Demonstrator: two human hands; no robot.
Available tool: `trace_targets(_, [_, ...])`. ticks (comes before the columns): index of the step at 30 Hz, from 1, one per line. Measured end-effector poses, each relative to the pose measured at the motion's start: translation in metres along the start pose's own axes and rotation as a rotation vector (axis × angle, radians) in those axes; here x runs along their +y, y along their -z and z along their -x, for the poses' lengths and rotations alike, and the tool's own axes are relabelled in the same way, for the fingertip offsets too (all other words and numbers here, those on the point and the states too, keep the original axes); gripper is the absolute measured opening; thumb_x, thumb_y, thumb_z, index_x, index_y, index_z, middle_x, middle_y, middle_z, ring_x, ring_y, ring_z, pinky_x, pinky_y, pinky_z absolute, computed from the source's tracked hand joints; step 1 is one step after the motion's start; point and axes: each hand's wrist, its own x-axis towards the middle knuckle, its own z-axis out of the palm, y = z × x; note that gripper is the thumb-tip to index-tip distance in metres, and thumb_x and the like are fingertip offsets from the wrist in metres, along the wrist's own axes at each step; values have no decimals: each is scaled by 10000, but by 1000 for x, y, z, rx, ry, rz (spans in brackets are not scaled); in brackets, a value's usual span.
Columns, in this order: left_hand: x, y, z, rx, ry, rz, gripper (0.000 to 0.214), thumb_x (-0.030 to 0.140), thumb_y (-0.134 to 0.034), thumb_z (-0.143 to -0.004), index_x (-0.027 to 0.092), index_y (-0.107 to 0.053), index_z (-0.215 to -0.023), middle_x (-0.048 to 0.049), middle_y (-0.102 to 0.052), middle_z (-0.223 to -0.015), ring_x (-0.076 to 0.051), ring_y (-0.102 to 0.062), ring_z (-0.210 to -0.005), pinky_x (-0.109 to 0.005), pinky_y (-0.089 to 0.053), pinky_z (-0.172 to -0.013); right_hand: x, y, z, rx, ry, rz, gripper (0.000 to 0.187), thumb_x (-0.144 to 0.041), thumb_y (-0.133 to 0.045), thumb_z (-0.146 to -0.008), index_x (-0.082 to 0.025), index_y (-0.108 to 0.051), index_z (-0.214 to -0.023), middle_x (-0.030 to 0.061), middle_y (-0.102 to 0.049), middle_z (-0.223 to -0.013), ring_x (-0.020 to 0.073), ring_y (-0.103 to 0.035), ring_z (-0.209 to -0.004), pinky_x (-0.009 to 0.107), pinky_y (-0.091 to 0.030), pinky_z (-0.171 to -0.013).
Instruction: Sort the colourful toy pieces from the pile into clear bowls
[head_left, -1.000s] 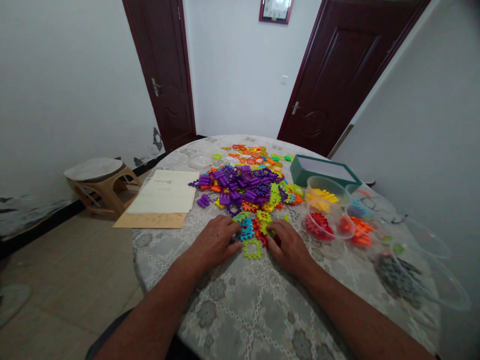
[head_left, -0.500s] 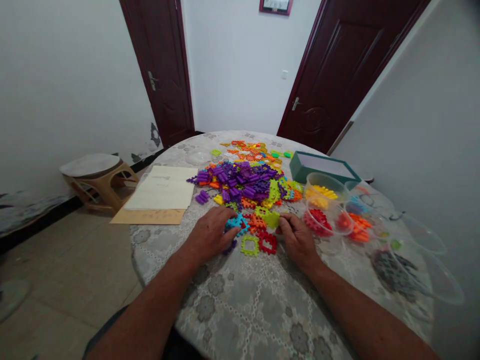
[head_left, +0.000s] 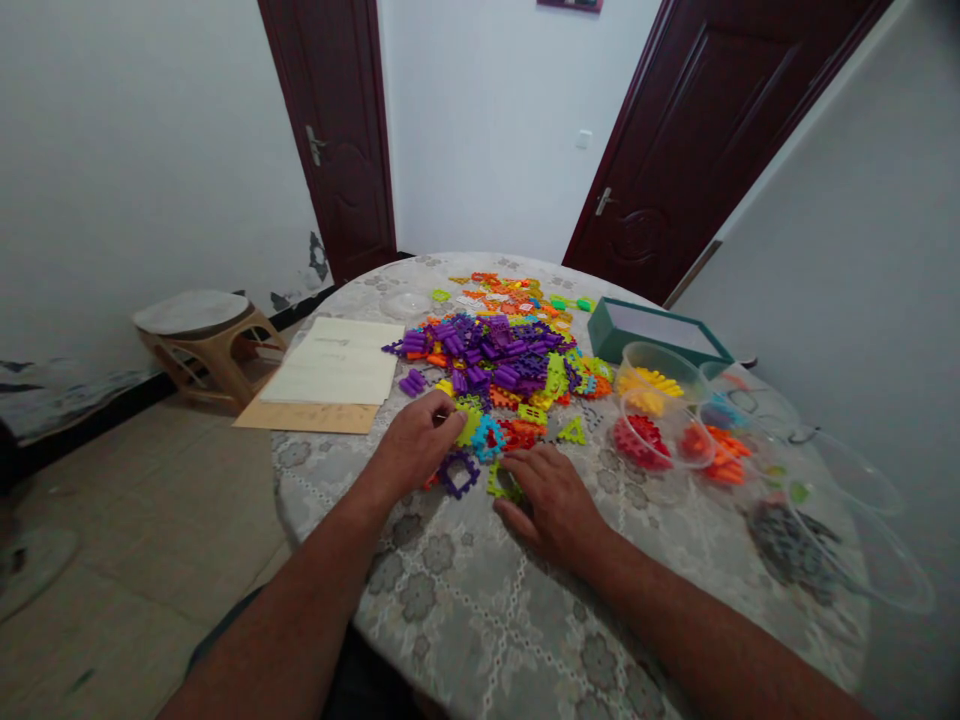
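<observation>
My left hand (head_left: 421, 440) is closed, thumb and forefinger pinching a lime-green toothed building piece (head_left: 470, 430) at the near edge of the pile. Below it a purple toothed frame piece (head_left: 458, 474) lies flat on the cloth. A blue toothed piece (head_left: 489, 437) sits just right of the pinched one, beside red pieces (head_left: 520, 433). My right hand (head_left: 553, 500) rests low over a lime-green square frame piece (head_left: 496, 482), thumb apart from the fingers, covering part of it. A lime-green triangle piece (head_left: 572, 431) lies beyond that hand.
A heap of purple pieces (head_left: 495, 350) fills the table's middle, with orange pieces (head_left: 517, 293) behind. Papers (head_left: 337, 360) lie left. A green box (head_left: 652, 332) and clear tubs holding yellow (head_left: 649, 388), red (head_left: 641, 442) and orange pieces (head_left: 724, 455) stand right.
My right hand has let go of the lime-green piece it held and moved left and nearer, onto the square frame. My left hand has moved from the blue piece to a lime-green one.
</observation>
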Motion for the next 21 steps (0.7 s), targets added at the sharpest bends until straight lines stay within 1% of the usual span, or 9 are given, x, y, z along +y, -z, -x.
trace_targets(3, [-4, 0, -1, 23, 35, 85, 222, 387, -590, -876, 235, -535, -722, 34, -553, -658, -160, -538, -613, -290, -441, -571, -3, 2, -1, -45, 20, 88, 186, -332, -701, -974, -215, -699, -1120, 141, -735, -1210, 327, -609, -1110, 542, -484, -998])
trace_targets(5, [-7, -6, 0, 0, 32, 116, 219, 391, -605, -864, 230, -546, -728, 40, -541, -659, -151, -546, -608, -275, -456, -565, -2, 3, -1, -62, 36, 126, 135, -349, -701, -978, -215, -694, -996, 129, -743, -1162, 318, -605, -1080, 520, -479, -969])
trace_targets(8, [-9, -15, 1, -61, 54, 195, 209, 417, -624, -867, 221, -589, -803, 33, -583, -710, -155, -611, -635, -266, -516, -571, 4, 3, -2, -45, 57, 142, 136, -324, -645, -1006, -203, -676, -952, 124, -746, -1130, 305, -603, -1053, 495, -469, -942])
trace_targets(10, [-11, -20, 2, -94, 74, 227, 221, 438, -632, -879, 218, -618, -884, 17, -639, -770, -165, -652, -663, -273, -551, -585, 8, 3, -2, -4, 57, 123, 149, -273, -557, -1044, -197, -674, -991, 120, -747, -1084, 284, -611, -1021, 471, -464, -934])
trace_targets(12, [-11, -23, 2, -106, 73, 224, 239, 452, -632, -895, 222, -638, -962, 3, -681, -813, -177, -679, -695, -285, -576, -617, 12, 4, -2, 61, 33, 87, 203, -244, -476, -1071, -197, -667, -1025, 113, -738, -1012, 261, -616, -971, 438, -469, -915])
trace_targets(15, [-9, -24, 5, -118, 44, 219, 258, 469, -629, -916, 235, -646, -1024, -3, -706, -836, -193, -704, -752, -307, -602, -681, 14, 5, -1, 159, -58, -37, 281, -269, -394, -1099, -212, -629, -956, 76, -681, -880, 218, -600, -827, 355, -481, -790])
trace_targets(17, [-6, -26, 9, -155, 25, 254, 260, 474, -618, -932, 243, -650, -1046, -10, -721, -885, -203, -717, -817, -320, -617, -726, 13, 5, 0, 199, -145, -148, 324, -304, -366, -1114, -228, -590, -892, 39, -634, -809, 188, -581, -736, 308, -458, -693])
trace_targets(19, [-1, -29, 13, -234, 17, 312, 262, 473, -595, -956, 250, -656, -1078, -22, -734, -962, -212, -721, -900, -332, -631, -768, 12, 5, 0, 208, -221, -241, 343, -339, -365, -1121, -234, -580, -876, 13, -615, -773, 167, -584, -692, 285, -437, -654])
trace_targets(21, [2, -34, 17, -330, 12, 369, 270, 468, -567, -980, 255, -659, -1119, -37, -744, -1047, -220, -720, -980, -344, -639, -805, 12, 5, 0, 203, -261, -299, 352, -368, -380, -1121, -235, -593, -874, 0, -611, -748, 158, -584, -666, 277, -426, -642])
